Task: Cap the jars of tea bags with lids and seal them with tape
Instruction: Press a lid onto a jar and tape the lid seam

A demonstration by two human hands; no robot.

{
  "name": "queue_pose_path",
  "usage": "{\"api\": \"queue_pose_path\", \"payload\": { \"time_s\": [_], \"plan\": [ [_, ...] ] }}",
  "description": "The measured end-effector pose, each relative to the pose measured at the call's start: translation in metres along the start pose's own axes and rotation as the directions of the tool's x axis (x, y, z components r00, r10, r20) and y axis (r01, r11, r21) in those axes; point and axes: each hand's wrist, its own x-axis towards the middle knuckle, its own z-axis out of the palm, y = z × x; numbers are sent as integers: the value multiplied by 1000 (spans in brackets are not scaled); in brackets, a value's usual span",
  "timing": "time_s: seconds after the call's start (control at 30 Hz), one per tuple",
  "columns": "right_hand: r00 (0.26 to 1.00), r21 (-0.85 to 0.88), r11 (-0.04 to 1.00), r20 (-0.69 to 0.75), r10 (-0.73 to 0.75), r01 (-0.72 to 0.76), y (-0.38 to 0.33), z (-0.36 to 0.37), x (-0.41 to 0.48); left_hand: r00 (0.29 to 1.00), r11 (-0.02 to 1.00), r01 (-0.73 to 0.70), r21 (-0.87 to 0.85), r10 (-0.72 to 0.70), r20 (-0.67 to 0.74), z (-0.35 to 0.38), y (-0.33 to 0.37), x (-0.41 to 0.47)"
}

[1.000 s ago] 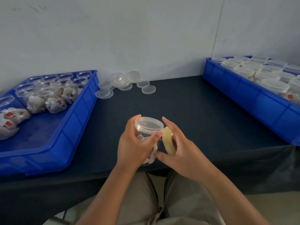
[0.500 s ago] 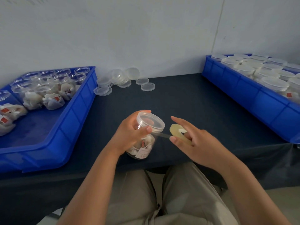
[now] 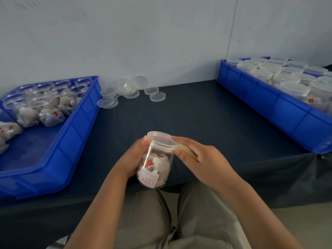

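Dark table (image 3: 197,114); left hand (image 3: 133,159) grips jar (image 3: 154,169); right hand (image 3: 203,159) holds tape (image 3: 186,150).

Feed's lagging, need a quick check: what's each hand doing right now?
Left hand: closed, holding the lidded jar of tea bags.
Right hand: closed, holding the tape roll close against the jar's lid.

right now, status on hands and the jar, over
Left hand grips the capped jar. Right hand holds the tape roll at the lid rim. Nothing in the way.
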Motion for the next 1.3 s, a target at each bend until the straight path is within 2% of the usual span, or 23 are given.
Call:
{"api": "queue_pose_path", "payload": {
  "time_s": [0.07, 0.13, 0.23, 0.33, 0.47, 0.57, 0.77, 0.93, 1.03, 1.17, 1.3],
  "plan": [
    [999, -32, 999, -46, 7, -8, -3, 3, -1, 977, 978, -172, 120, 185, -110, -3, 1, 0],
    [997, -41, 999, -77, 18, -22, -5, 3, -3, 944, 942, -233, 243, 279, -176, -5, 7, -5],
    [994, -61, 997, -105, 33, -39, -7, 3, -5, 959, 901, -165, 401, 241, -148, 0, 11, -18],
    [992, -111, 994, -125, 9, -23, -12, 5, -7, 968, 892, -64, 447, 165, -190, 22, 15, -28],
    [993, -113, 993, -118, 18, -31, -14, 9, -8, 902, 835, -51, 547, 274, -334, 46, 14, -30],
    [998, -56, 998, -62, 29, -33, -12, 8, -6, 886, 844, -50, 534, 284, -366, 43, 16, -25],
    [996, 26, 999, 88, 20, -22, 0, -2, -2, 927, 883, -89, 461, 243, -287, 23, 15, -8],
    [997, 82, 997, 80, -3, -4, 1, -3, 0, 968, 941, -105, 321, 171, -182, 7, 14, -3],
    [993, 97, 995, 109, -36, 25, 5, -6, 1, 974, 962, -103, 255, 149, -169, 4, 9, -3],
    [985, 89, 993, 144, -96, 83, 9, -6, 1, 974, 958, -150, 244, 185, -129, -1, 5, -5],
    [983, 41, 996, 164, -82, 76, 16, -12, 4, 977, 951, -188, 245, 208, -56, -5, 8, -4]
  ]
}}
